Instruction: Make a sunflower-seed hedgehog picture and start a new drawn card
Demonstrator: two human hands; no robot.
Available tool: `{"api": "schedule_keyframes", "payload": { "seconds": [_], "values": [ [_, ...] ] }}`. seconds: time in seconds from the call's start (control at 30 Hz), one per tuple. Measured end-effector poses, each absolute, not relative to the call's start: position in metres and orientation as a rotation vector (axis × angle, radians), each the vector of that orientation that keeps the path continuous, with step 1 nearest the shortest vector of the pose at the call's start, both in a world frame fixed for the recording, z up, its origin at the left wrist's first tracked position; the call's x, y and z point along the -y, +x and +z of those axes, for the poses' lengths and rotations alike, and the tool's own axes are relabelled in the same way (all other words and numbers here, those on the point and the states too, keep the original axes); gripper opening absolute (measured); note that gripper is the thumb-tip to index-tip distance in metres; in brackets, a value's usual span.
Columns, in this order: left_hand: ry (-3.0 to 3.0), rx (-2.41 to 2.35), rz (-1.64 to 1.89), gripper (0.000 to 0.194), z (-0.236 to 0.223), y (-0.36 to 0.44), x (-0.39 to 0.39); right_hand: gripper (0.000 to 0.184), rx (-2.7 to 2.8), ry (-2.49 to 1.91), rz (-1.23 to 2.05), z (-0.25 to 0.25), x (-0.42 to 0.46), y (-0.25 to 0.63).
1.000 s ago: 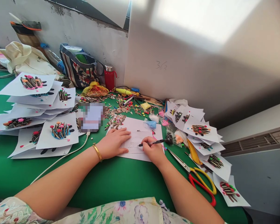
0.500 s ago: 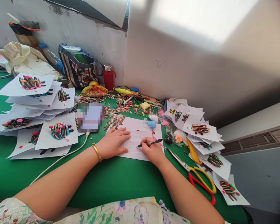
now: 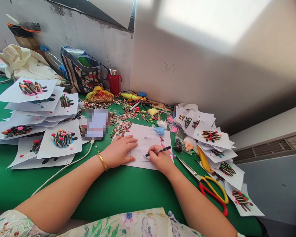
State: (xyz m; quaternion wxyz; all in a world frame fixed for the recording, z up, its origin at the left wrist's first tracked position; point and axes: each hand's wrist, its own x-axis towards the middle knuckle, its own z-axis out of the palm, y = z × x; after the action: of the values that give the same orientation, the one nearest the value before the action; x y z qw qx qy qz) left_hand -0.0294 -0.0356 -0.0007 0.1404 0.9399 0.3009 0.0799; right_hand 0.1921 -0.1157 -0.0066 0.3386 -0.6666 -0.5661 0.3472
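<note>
Presently, head view: left hand (image 3: pixel 122 149) palm down, fingers loosely spread, resting on white sheet (image 3: pixel 145 143) with line drawing. Sheet lies on larger paper (image 3: pixel 138 128), mid green table (image 3: pixel 128 194). Right hand (image 3: pixel 160 160) pinching black pen (image 3: pixel 164 150) between thumb and fingers, tip at drawing. Scissors (image 3: pixel 191 170) just right of right hand; striped seeds (image 3: pixel 120 127) scattered far side; decorated cards (image 3: pixel 59 138) piled left, more cards (image 3: pixel 210 135) right.

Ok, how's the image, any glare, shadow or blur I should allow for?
All in the head view: glare bleaches the upper part of the pale panel; shadow darkens its lower right; the phone is pixelated; the drawing looks faint, though the pen is fairly clear.
</note>
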Motion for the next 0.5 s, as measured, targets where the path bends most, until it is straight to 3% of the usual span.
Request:
{"api": "schedule_keyframes", "payload": {
  "seconds": [0.5],
  "values": [
    [2.725, -0.877, 0.218, 0.058, -0.0014, -0.0293, 0.0355, 0.012, 1.454, -1.789, 0.895, -0.0079, 0.1146, 0.1941]
  ]
}}
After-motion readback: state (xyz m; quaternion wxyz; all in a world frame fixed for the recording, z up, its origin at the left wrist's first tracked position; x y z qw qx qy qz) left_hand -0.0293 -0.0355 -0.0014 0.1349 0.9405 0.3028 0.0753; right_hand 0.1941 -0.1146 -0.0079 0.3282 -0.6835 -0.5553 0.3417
